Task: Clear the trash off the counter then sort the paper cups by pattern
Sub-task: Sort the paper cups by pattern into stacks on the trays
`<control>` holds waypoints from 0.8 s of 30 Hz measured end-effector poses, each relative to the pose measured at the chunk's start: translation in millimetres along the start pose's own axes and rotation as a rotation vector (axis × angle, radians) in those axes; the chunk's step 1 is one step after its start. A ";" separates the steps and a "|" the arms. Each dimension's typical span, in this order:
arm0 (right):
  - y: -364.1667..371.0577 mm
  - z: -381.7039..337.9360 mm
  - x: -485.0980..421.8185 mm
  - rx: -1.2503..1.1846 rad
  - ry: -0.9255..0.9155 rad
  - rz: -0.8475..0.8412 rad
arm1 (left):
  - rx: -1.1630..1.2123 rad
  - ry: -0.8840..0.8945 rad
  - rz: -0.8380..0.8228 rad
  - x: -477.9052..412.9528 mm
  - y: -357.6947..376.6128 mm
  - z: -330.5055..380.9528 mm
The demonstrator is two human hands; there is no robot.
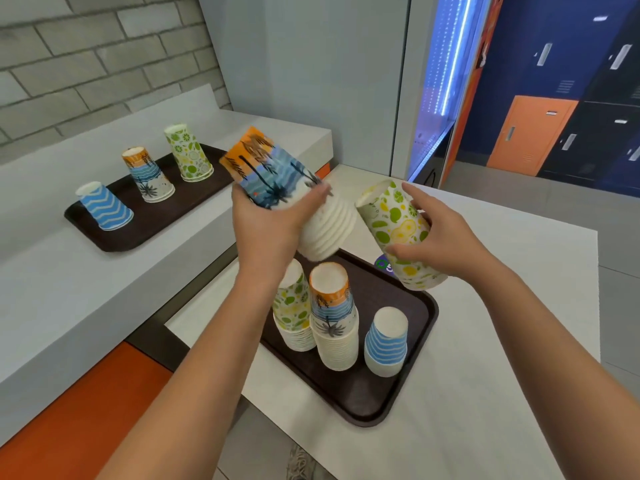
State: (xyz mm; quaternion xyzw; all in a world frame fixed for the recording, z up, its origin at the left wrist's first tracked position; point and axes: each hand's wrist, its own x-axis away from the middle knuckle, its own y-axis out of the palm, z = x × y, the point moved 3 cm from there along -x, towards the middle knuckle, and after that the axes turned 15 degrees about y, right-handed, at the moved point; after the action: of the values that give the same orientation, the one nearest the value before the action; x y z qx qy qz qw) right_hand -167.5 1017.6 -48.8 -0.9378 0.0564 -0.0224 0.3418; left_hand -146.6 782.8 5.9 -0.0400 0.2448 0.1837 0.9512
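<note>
A: So, why's the left hand (266, 220) up over the near tray (420, 327)?

B: It's wrapped round a nested stack of cups (291, 188), palm-tree pattern on the outside one. Prob holding it clear so single cups can come off.

A: And the right hand (440, 240)?

B: Closed round one lime-pattern cup (394, 233), thumb on top, fingers underneath. Looks freshly separated from the stack, or about to be carried off; can't tell which.

A: Which way do they point?

B: Stack's long axis is tilted, base up and to the left, rims down-right toward the lime cup. Lime cup leans too, base up-left, rim down-right over the tray's far corner.

A: Where's it headed, you reckon?

B: Three sorted stacks stand upside down on the near tray: lime (292, 310), palm (332, 317), blue wave (386, 341). Far tray (114, 237) on the ledge has one of each pattern also. No trash visible on the counter (502, 341), so sorting's the step now.
</note>
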 end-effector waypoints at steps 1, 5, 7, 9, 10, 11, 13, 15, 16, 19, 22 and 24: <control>0.9 -1.0 -5.0 -0.043 0.015 -0.002 | -0.059 0.018 -0.046 10.9 -3.7 -1.2; 9.3 -16.1 -25.3 -0.283 0.038 -0.017 | -0.145 0.018 -0.158 52.8 -7.5 -25.9; 14.6 -29.5 -36.4 -0.396 0.044 -0.022 | -0.163 0.001 -0.228 71.1 -3.1 -43.0; 20.3 -46.0 -46.4 -0.542 0.043 -0.057 | -0.189 -0.004 -0.340 87.1 3.2 -62.1; 24.1 -54.8 -51.0 -0.607 0.041 -0.089 | -0.195 -0.007 -0.393 93.8 6.1 -71.5; 28.6 -64.2 -54.4 -0.661 0.035 -0.129 | -0.197 -0.015 -0.430 98.5 8.1 -80.2; 42.6 -80.9 -60.0 -0.714 0.024 -0.232 | -0.197 -0.033 -0.455 103.6 10.4 -90.8; 62.4 -91.5 -63.9 -0.682 0.022 -0.347 | -0.199 -0.026 -0.446 103.6 11.4 -95.4; 73.5 -93.7 -64.6 -0.638 0.019 -0.408 | -0.195 -0.012 -0.442 103.1 11.8 -97.2; 102.5 -93.9 -64.3 -0.496 -0.010 -0.564 | -0.237 0.059 -0.430 102.4 10.6 -100.4; 118.5 -90.2 -65.5 -0.410 -0.027 -0.686 | -0.277 0.125 -0.400 108.1 -0.7 -99.0; 124.6 -87.8 -66.5 -0.343 -0.049 -0.765 | -0.240 0.196 -0.329 111.9 -13.9 -94.2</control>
State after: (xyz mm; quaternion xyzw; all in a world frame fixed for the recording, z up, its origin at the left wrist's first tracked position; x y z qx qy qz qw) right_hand -251.8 874.9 -62.0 -0.9348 -0.3009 -0.1156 0.1491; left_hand -93.0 791.2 -130.6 -0.2099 0.3027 0.0492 0.9284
